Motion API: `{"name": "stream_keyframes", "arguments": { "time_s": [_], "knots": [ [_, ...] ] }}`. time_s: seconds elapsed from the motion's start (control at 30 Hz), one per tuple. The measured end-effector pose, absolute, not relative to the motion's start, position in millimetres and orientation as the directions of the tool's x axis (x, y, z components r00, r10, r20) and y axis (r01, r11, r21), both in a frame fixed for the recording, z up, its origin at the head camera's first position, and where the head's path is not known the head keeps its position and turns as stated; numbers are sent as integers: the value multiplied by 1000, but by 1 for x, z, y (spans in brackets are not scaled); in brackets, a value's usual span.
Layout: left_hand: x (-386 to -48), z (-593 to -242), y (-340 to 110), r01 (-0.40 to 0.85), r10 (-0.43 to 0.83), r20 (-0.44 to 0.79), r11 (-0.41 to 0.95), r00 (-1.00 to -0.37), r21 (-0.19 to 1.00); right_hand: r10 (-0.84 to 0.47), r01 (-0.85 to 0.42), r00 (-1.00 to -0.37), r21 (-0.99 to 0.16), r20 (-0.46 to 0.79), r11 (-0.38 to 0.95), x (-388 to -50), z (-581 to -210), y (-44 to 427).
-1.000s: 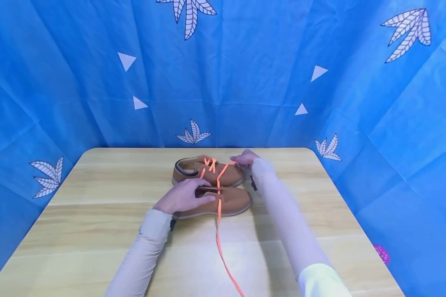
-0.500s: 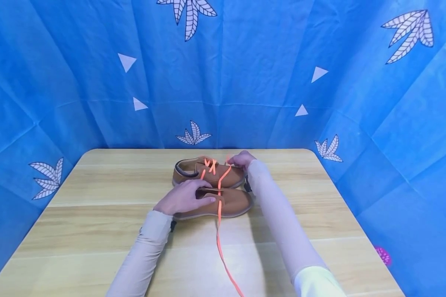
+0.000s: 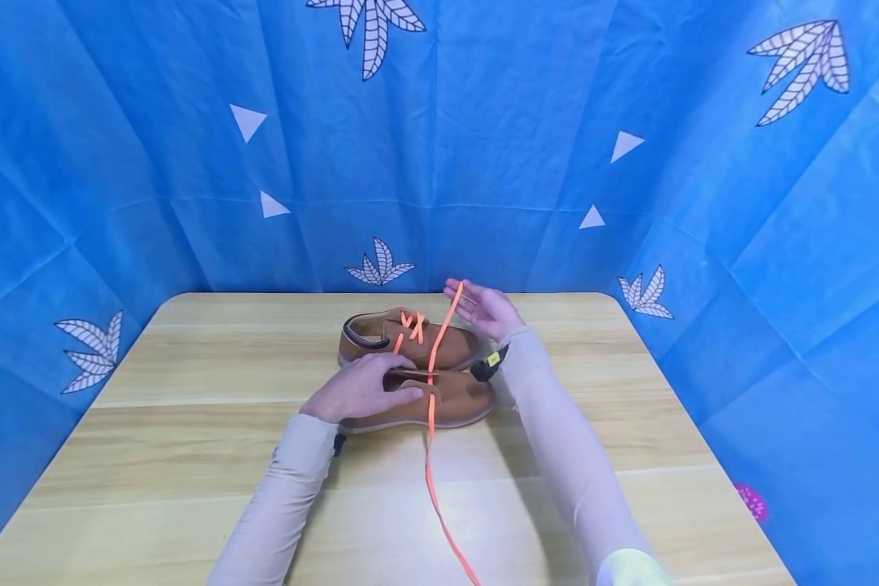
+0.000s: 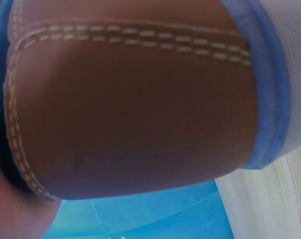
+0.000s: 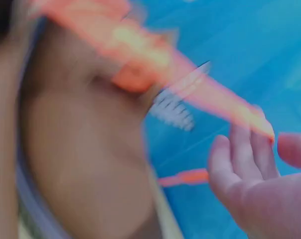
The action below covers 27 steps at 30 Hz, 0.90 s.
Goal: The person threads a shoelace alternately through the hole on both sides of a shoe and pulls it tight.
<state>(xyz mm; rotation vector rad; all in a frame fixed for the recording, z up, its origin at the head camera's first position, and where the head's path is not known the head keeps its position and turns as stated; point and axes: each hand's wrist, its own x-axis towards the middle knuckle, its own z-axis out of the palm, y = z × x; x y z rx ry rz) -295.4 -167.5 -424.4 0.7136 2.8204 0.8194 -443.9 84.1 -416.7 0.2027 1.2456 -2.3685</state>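
Note:
Two brown shoes stand side by side, toes to the right. My left hand (image 3: pixel 362 389) grips the near shoe (image 3: pixel 461 399) by its opening, fingers inside. Its stitched brown side (image 4: pixel 135 114) fills the left wrist view, with a blurred bit of the hand (image 4: pixel 16 214) at lower left. Above the far shoe (image 3: pixel 454 346), my right hand (image 3: pixel 487 311) pinches an orange shoelace (image 3: pixel 445 325) at the fingertips. That lace (image 5: pixel 210 97) stretches straight up from the shoe in the right wrist view, where the other fingers are spread. Its other length (image 3: pixel 430 464) trails off the near shoe.
A pale wooden table (image 3: pixel 190 456) carries the shoes near its far edge. Blue patterned cloth (image 3: pixel 513 146) hangs behind and along both sides. More orange lace (image 3: pixel 413 324) crosses the far shoe's upper eyelets. A dark strap device (image 3: pixel 489 363) sits at my right wrist.
My right hand first shifts slightly left over the far shoe's toe, then rises and turns, drawing the shoelace up straight. The left hand and both shoes stay put.

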Motion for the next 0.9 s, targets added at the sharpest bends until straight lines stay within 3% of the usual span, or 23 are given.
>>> {"name": "stream_keyframes", "arguments": {
  "time_s": [0.1,0.23,0.57,0.9],
  "knots": [
    [-294,-425,-168,406,471,16,741,-882,535,-291,411,-912,-662,-291,-627,-440,-401,87],
    [-293,-425,-169,416,484,23,727,-875,546,-250,336,-942,-625,-225,-705,-435,-377,87],
    [-292,-422,-170,439,506,35,709,-862,552,-250,197,-967,-739,-40,-645,-404,-334,67],
    [-291,-409,-172,473,509,118,655,-852,589,-357,222,-933,-694,54,-685,-364,-313,67]
  ]
}}
